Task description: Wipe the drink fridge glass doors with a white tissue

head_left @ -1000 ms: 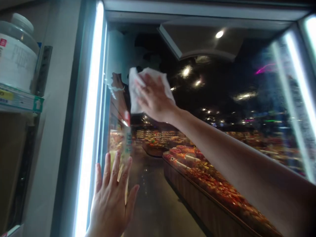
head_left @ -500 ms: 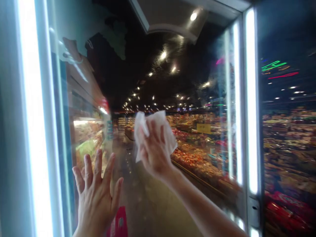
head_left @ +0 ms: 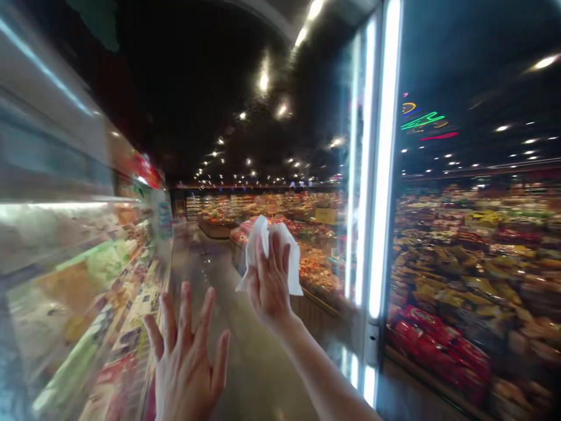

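Note:
My right hand [head_left: 268, 280] presses a crumpled white cloth [head_left: 256, 242] flat against the glass door [head_left: 280, 146] of a lit display case, at about the middle of the pane. My left hand [head_left: 188, 356] rests lower and to the left on the same glass, fingers spread and holding nothing. The glass reflects a shop aisle and ceiling lights.
A bright vertical light strip [head_left: 380, 175] marks the door frame to the right. Beyond it another glass panel [head_left: 473, 263] shows packaged goods. Shelves of products [head_left: 79, 280] blur along the left side.
The view has swung to the right, and the left light strip has left the picture. My right hand with the cloth has slid from the upper glass down to the middle. My left hand stays flat.

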`<state>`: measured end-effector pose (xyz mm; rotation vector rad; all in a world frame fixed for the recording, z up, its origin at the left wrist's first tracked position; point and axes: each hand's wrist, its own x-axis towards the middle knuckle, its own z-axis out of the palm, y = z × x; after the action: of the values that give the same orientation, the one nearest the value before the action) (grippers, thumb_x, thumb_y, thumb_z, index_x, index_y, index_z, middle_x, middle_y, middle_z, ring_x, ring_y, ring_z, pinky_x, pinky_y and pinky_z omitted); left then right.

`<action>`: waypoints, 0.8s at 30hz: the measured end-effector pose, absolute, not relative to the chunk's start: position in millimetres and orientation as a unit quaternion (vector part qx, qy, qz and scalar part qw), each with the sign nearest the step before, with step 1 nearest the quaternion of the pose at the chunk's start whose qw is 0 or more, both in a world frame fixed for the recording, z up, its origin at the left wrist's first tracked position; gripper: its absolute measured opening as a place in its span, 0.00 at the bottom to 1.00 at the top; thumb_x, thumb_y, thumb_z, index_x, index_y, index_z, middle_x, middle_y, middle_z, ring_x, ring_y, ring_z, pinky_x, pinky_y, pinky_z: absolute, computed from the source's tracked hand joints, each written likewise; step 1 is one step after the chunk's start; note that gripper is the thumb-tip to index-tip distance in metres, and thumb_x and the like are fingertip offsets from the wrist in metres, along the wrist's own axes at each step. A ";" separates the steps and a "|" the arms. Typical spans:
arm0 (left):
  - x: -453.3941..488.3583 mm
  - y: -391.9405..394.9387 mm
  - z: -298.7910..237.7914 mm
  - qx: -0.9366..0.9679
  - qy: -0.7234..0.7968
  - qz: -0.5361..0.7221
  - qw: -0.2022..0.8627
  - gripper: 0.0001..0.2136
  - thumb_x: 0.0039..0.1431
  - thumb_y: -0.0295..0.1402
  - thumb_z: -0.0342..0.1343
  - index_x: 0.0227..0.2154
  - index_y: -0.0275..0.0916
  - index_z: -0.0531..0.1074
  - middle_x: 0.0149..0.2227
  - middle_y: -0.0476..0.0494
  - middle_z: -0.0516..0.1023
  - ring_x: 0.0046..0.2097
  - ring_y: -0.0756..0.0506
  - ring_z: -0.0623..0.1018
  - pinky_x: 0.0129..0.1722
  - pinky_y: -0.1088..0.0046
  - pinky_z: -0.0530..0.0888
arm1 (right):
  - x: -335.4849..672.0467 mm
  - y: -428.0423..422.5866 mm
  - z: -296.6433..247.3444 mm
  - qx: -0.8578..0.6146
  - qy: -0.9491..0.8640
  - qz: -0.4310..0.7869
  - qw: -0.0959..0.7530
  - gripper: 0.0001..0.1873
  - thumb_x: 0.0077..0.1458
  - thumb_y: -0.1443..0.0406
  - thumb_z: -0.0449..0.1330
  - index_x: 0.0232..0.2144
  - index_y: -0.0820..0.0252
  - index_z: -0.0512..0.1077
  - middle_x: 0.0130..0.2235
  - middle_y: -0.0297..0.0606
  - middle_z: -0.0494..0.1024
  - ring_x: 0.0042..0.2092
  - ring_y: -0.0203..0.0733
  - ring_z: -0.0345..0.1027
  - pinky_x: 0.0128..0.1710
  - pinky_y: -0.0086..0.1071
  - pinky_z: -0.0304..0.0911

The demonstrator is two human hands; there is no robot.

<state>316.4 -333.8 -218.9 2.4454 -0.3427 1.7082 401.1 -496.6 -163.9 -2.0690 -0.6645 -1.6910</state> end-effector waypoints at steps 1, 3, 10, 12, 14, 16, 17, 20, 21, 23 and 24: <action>318.9 -344.9 -226.6 0.815 -0.115 0.563 0.072 0.40 0.64 0.32 0.53 0.74 0.51 0.39 0.77 0.40 0.37 0.77 0.30 0.36 0.71 0.29 0.44 | 404.8 -509.4 -167.7 -0.744 -0.215 -0.599 0.206 0.44 0.67 0.67 0.45 0.75 0.52 0.23 0.76 0.46 0.47 0.76 0.59 0.33 0.70 0.77 0.36; 324.2 -366.2 -246.7 0.821 -0.119 0.554 0.073 0.41 0.63 0.31 0.54 0.74 0.52 0.39 0.77 0.42 0.37 0.77 0.30 0.37 0.72 0.30 0.44 | 411.1 -532.0 -198.0 -0.760 -0.207 -0.581 0.205 0.44 0.67 0.67 0.45 0.75 0.53 0.24 0.75 0.46 0.48 0.76 0.59 0.33 0.69 0.77 0.37; 347.8 -427.2 -308.1 0.825 -0.098 0.552 0.071 0.45 0.60 0.28 0.57 0.73 0.56 0.37 0.77 0.48 0.31 0.76 0.30 0.35 0.71 0.29 0.41 | 431.3 -586.1 -314.0 -0.743 -0.227 -0.607 0.167 0.45 0.62 0.69 0.48 0.76 0.51 0.35 0.76 0.36 0.45 0.76 0.53 0.33 0.70 0.70 0.51; 354.0 -442.3 -311.0 0.827 -0.085 0.551 0.076 0.46 0.60 0.28 0.58 0.73 0.58 0.37 0.77 0.48 0.31 0.76 0.29 0.34 0.70 0.28 0.41 | 439.1 -602.8 -288.0 -0.755 -0.220 -0.591 0.181 0.45 0.64 0.67 0.49 0.76 0.52 0.32 0.75 0.42 0.47 0.76 0.57 0.33 0.69 0.75 0.47; 360.1 -455.3 -310.6 0.827 -0.072 0.551 0.086 0.46 0.60 0.29 0.59 0.73 0.60 0.38 0.77 0.48 0.31 0.76 0.29 0.32 0.70 0.26 0.42 | 445.4 -616.7 -266.5 -0.764 -0.230 -0.571 0.192 0.45 0.65 0.66 0.50 0.76 0.53 0.29 0.75 0.45 0.47 0.75 0.61 0.34 0.68 0.78 0.43; 366.2 -465.2 -310.5 0.824 -0.060 0.557 0.086 0.45 0.60 0.30 0.60 0.72 0.61 0.40 0.77 0.48 0.29 0.76 0.29 0.31 0.69 0.26 0.41 | 448.7 -625.1 -273.3 -0.766 -0.242 -0.561 0.202 0.46 0.65 0.66 0.50 0.76 0.50 0.30 0.75 0.44 0.47 0.76 0.60 0.35 0.69 0.78 0.42; 369.4 -469.0 -311.2 0.822 -0.052 0.562 0.081 0.45 0.60 0.31 0.60 0.72 0.62 0.41 0.77 0.48 0.29 0.76 0.29 0.31 0.69 0.26 0.41 | 449.1 -627.1 -287.3 -0.760 -0.248 -0.565 0.205 0.45 0.64 0.67 0.50 0.76 0.48 0.33 0.75 0.41 0.47 0.76 0.59 0.35 0.69 0.77 0.43; 379.2 -478.0 -314.9 0.811 -0.045 0.580 0.059 0.44 0.60 0.33 0.62 0.72 0.60 0.43 0.77 0.45 0.30 0.76 0.30 0.32 0.70 0.28 0.40 | 448.3 -629.3 -334.8 -0.741 -0.250 -0.590 0.200 0.41 0.63 0.70 0.52 0.74 0.47 0.46 0.76 0.39 0.45 0.76 0.56 0.34 0.71 0.73 0.41; 382.4 -480.9 -316.2 0.808 -0.047 0.584 0.057 0.43 0.61 0.34 0.62 0.72 0.59 0.44 0.78 0.45 0.31 0.76 0.30 0.32 0.70 0.29 0.40 | 448.5 -630.2 -341.1 -0.740 -0.249 -0.593 0.197 0.37 0.63 0.70 0.53 0.72 0.51 0.52 0.76 0.40 0.46 0.76 0.56 0.34 0.72 0.71 0.39; 388.3 -487.0 -317.6 0.806 -0.049 0.587 0.062 0.41 0.61 0.36 0.62 0.72 0.59 0.46 0.78 0.45 0.33 0.76 0.30 0.33 0.71 0.31 0.38 | 450.9 -633.7 -331.7 -0.751 -0.245 -0.582 0.195 0.29 0.65 0.66 0.56 0.66 0.56 0.64 0.76 0.43 0.49 0.77 0.58 0.33 0.72 0.69 0.33; 390.9 -490.0 -317.7 0.806 -0.045 0.586 0.067 0.41 0.61 0.36 0.62 0.72 0.59 0.47 0.78 0.45 0.33 0.76 0.30 0.33 0.71 0.32 0.37 | 452.8 -636.2 -319.9 -0.758 -0.245 -0.571 0.196 0.25 0.65 0.65 0.57 0.63 0.56 0.68 0.75 0.43 0.51 0.77 0.59 0.33 0.73 0.69 0.32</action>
<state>390.9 -490.0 -317.7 2.4296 -0.1370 1.7659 452.8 -636.2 -319.9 -2.1237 -0.6876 -1.6008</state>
